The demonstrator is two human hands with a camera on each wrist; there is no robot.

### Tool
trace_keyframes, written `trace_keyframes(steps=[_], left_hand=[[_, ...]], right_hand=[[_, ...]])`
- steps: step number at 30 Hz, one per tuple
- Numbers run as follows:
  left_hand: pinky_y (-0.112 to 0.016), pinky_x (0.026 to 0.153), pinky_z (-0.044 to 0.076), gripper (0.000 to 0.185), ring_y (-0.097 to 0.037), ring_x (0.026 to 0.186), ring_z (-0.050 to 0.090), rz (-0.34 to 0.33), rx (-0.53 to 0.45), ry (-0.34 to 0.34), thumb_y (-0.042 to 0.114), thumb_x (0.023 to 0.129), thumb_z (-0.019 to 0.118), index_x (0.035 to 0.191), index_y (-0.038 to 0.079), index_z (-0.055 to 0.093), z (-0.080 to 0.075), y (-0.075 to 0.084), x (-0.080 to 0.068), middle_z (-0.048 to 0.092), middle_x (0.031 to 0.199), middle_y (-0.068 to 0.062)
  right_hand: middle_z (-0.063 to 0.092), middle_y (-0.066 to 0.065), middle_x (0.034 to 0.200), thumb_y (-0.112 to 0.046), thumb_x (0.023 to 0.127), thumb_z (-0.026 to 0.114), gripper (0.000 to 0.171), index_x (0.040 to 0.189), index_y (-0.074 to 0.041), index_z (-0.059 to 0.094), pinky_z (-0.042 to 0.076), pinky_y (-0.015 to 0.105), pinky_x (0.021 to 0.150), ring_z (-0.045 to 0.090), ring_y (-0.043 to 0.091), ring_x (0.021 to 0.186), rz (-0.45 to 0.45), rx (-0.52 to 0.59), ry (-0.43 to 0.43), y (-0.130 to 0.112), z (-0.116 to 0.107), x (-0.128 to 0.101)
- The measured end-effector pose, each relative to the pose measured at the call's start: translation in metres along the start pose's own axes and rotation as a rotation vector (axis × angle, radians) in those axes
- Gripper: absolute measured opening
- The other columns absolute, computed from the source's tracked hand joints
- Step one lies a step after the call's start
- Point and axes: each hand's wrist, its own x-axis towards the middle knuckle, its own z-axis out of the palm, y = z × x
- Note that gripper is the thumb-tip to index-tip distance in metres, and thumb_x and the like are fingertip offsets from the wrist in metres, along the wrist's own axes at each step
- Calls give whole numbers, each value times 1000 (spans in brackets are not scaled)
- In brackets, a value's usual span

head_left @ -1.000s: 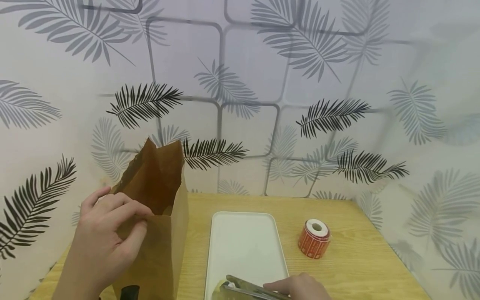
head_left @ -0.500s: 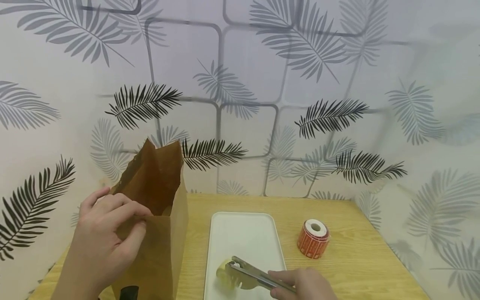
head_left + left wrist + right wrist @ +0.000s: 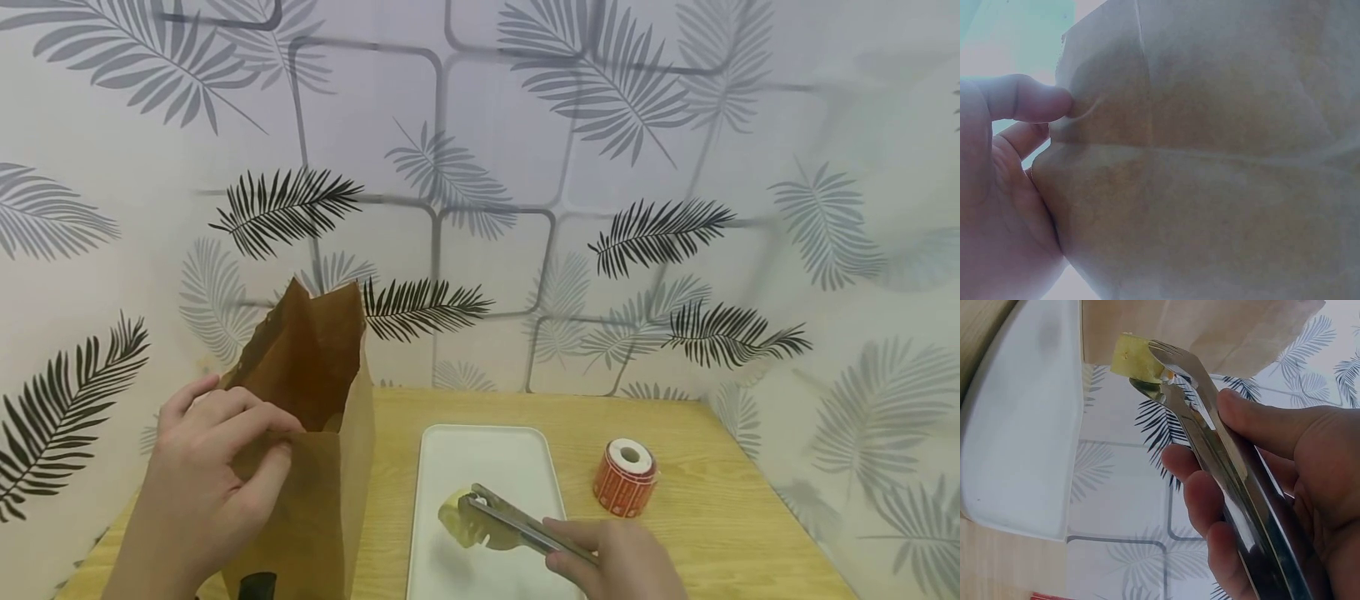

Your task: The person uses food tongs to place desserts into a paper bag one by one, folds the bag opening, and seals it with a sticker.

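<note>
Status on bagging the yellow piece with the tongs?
Done: left hand holds the paper bag open and upright; tongs in the right hand grip the yellow food piece.
In hand: the piece hangs above the white tray.
Left: carry it across and drop it into the bag.

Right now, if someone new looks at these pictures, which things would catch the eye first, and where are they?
The eye goes first to the metal tongs in the right hand, pinching a pale yellow piece of food just above the white tray at the centre of the wooden table. Next comes the tall brown paper bag at the left, with the left hand gripping its open rim. An orange roll of stickers stands right of the tray.
</note>
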Motion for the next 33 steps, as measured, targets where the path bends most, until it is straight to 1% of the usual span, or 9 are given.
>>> trace_keyframes(steps=[4,10,13,16,22,25,28,32,33], left_hand=[[-35,120,26,27,-7,81,53,5,0,4,-1,79,65,79,25,72,0,0,0,65,80,10],[-36,119,27,26,-8,81,54,7,2,4,0,79,64,79,24,72,0,0,0,65,80,10],[-36,119,26,26,-8,81,53,9,-1,5,0,79,65,79,25,72,0,0,0,65,80,10],[-36,120,26,26,-7,81,53,7,-2,2,-1,79,65,79,25,72,0,0,0,65,80,10],[-35,120,25,26,-7,81,53,2,-1,-1,-1,79,65,79,24,72,-1,0,0,65,80,11],[-35,120,25,26,-7,81,53,5,-3,3,-1,78,65,79,24,73,-1,0,0,65,80,10],[-34,120,25,26,-8,81,53,6,-4,5,-1,78,65,79,24,73,-1,-1,0,66,80,10],[-35,120,25,26,-8,81,54,6,-3,5,-1,78,65,79,24,73,-1,-1,0,66,80,10],[-35,120,25,26,-8,81,54,5,-3,5,-1,78,65,79,24,73,-1,-1,0,66,80,9]], right_hand=[[53,-17,60,-43,86,81,40,123,-28,79,35,21,48,42,1,50,6,-12,45,-6,-4,1],[60,-18,66,-40,85,83,37,120,-32,79,35,22,48,41,0,51,-7,-53,125,-11,-7,1],[63,-18,67,-39,85,83,36,120,-33,79,35,21,49,39,-1,51,-16,-54,144,-13,-9,1],[70,-19,74,-38,84,84,36,119,-34,79,36,21,50,40,-1,52,-31,-64,174,-16,-12,2],[78,-19,89,-39,86,83,33,118,-40,78,44,21,59,50,-4,62,-61,-94,250,-27,-20,3],[78,-20,91,-40,87,81,31,119,-40,78,45,21,63,52,-6,66,-116,-116,287,-33,-23,3],[75,-22,83,-41,89,80,32,121,-40,77,40,19,56,41,-7,57,-158,-114,292,-41,-27,4],[63,-27,68,-39,88,80,35,123,-37,77,27,18,47,20,-5,50,-188,-106,306,-50,-32,6],[59,-27,64,-38,88,81,35,123,-37,77,25,18,47,18,-5,50,-193,-109,315,-53,-33,6]])
